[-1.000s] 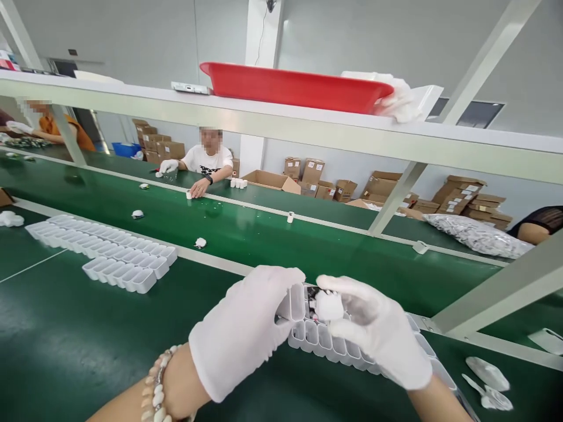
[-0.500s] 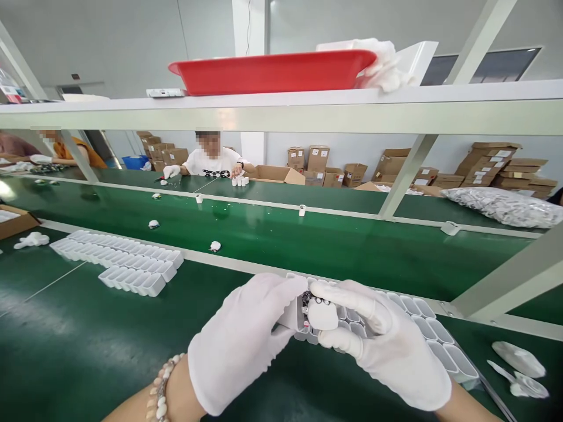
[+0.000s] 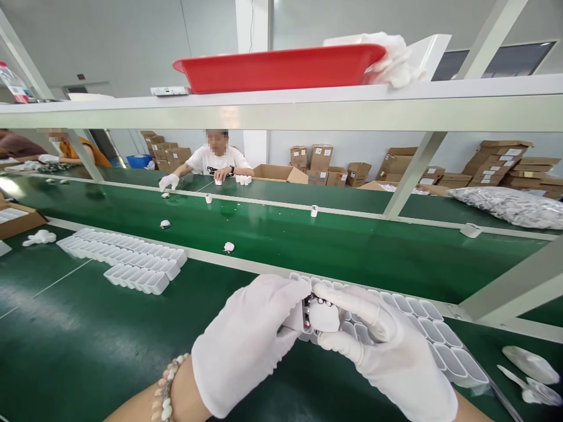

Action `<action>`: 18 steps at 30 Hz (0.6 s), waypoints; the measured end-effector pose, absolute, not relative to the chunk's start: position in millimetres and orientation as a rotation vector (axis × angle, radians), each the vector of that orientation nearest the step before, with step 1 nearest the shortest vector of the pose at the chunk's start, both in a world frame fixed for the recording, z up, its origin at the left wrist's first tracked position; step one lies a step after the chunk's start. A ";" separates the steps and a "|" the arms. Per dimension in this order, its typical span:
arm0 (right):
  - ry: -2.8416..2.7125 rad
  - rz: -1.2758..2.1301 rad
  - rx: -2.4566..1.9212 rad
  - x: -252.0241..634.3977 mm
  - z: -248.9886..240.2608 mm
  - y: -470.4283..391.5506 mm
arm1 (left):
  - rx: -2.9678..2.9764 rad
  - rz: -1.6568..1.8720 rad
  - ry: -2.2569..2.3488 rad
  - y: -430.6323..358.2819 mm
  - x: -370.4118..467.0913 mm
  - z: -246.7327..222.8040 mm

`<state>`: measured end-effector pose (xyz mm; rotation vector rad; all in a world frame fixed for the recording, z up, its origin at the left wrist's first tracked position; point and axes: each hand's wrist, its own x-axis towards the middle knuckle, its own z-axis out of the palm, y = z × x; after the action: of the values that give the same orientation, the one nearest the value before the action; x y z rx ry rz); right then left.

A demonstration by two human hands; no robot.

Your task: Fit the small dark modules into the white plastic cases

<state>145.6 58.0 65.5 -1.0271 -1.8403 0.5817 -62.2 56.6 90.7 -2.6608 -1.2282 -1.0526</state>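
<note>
Both my hands wear white gloves and meet low in the middle of the view. My left hand (image 3: 255,340) grips a small white plastic case (image 3: 294,318) on its side, its opening facing right. Between the thumb and fingers of my right hand (image 3: 378,340) is a white rounded part with dark electronics (image 3: 324,315), pinched at that opening. The two pieces touch; how far one sits inside the other is hidden. Behind and under my right hand stand rows of open white cases (image 3: 440,334), partly covered by the glove.
More white cases (image 3: 145,264) stand in rows at left. A green belt (image 3: 272,228) carries small white parts, one being a white piece (image 3: 229,247). Overhead, a shelf (image 3: 264,114) holds a red tray (image 3: 281,69). A slanted post (image 3: 519,287) stands right. A co-worker (image 3: 215,158) sits opposite.
The white rounded part sits slightly closer to the case's opening. My view has shifted a little. Across the belt, the co-worker's gloved hand has reached towards a small part.
</note>
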 end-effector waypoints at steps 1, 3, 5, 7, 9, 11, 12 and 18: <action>-1.835 0.592 -1.044 145.5 65.9 57.6 | -2.656 -1.045 -1.239 56.0 -62.3 91.1; -1.830 0.608 -1.058 145.4 67.5 56.9 | -2.649 -1.038 -1.243 55.4 -62.2 91.7; -1.833 0.611 -1.046 145.4 68.9 56.8 | -2.655 -1.044 -1.226 55.5 -62.0 92.1; -1.846 0.603 -1.025 145.3 69.3 57.4 | -2.681 -1.049 -1.204 56.1 -61.8 91.7; -1.869 0.593 -1.006 145.0 68.0 58.7 | -2.708 -1.053 -1.188 56.8 -61.8 90.7; -1.869 0.588 -0.997 144.3 65.0 60.6 | -2.723 -1.069 -1.197 57.8 -61.8 89.4; -1.847 0.592 -0.990 143.7 63.0 61.6 | -2.726 -1.081 -1.208 58.3 -61.6 88.7; -1.697 0.552 -0.895 141.0 50.6 66.1 | -2.665 -1.197 -1.297 58.0 -56.5 84.6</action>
<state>141.0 66.1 50.6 -0.8949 -1.6966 0.5523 -56.5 58.0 84.6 -2.6651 -1.2971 -1.1975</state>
